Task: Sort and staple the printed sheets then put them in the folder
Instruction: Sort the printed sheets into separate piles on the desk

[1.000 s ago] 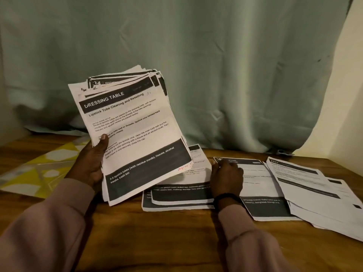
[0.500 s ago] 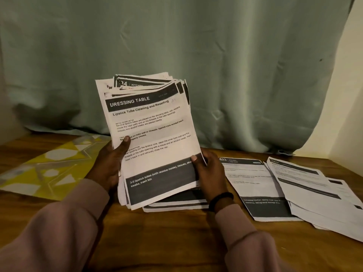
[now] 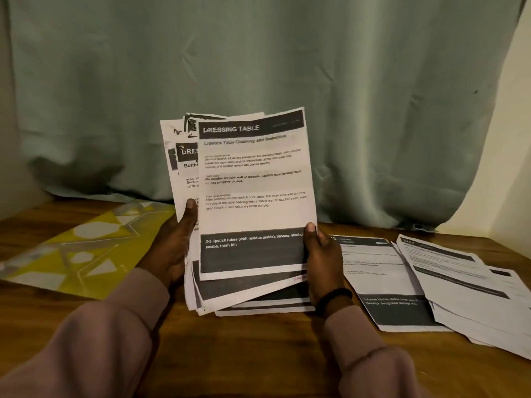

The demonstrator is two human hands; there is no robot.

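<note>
I saw the left hand (image 3: pixel 172 248) gripping the fanned stack (image 3: pixel 184 168), thumb up its left edge. The right hand (image 3: pixel 320 262) pinched the top sheet (image 3: pixel 253 191), long axis upright, heading away from me. Yellow folder (image 3: pixel 71 254) lay left of the hands.

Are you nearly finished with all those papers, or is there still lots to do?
Not nearly. Done: a few sheets lie sorted into piles on the table, like the kitchen sheets on the right. In hand: the left hand holds the unsorted stack while the right hand pinches the top "Dressing Table" sheet. Left: more sorting, all the stapling (no stapler in view), and filling the yellow folder.
</note>
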